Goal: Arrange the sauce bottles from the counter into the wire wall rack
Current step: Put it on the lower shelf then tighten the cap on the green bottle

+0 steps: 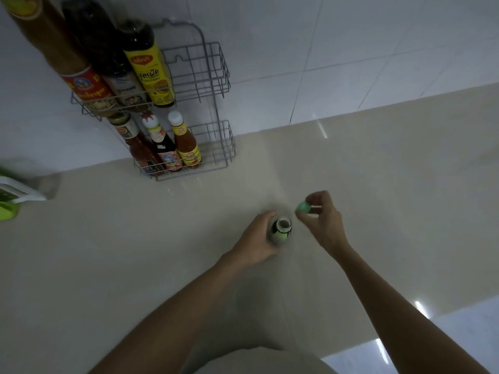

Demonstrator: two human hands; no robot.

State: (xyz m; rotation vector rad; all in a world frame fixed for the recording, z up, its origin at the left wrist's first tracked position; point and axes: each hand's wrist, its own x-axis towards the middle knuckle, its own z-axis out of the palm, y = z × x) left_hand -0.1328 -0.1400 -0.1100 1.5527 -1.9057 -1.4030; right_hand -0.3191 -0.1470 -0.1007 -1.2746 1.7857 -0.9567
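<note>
The pale, glossy bench (135, 252) fills most of the view and meets a white tiled wall (324, 44) at the back. On that wall hangs a grey wire rack (213, 76) with 2 tiers. The upper tier holds 3 tall bottles side by side at its left: one with a red label (86, 87), a dark one (108, 66) in the middle, and one with a yellow label (148, 74); the right part of this tier is bare wire. The lower tier holds 3 smaller sauce bottles (164, 147), also crowded to its left.

The left hand (256, 241) has its grip wrapped around a small bottle (280, 230) that stands upright on the bench, well in front of the rack. The bottle's mouth is uncovered. Just beside it to the right, the right hand (321, 220) pinches a green cap (303, 207) in a closed grip, held slightly above and apart from the bottle's mouth.

At the far left edge, a white and green container (13, 195) shows only in part and is blurred.
</note>
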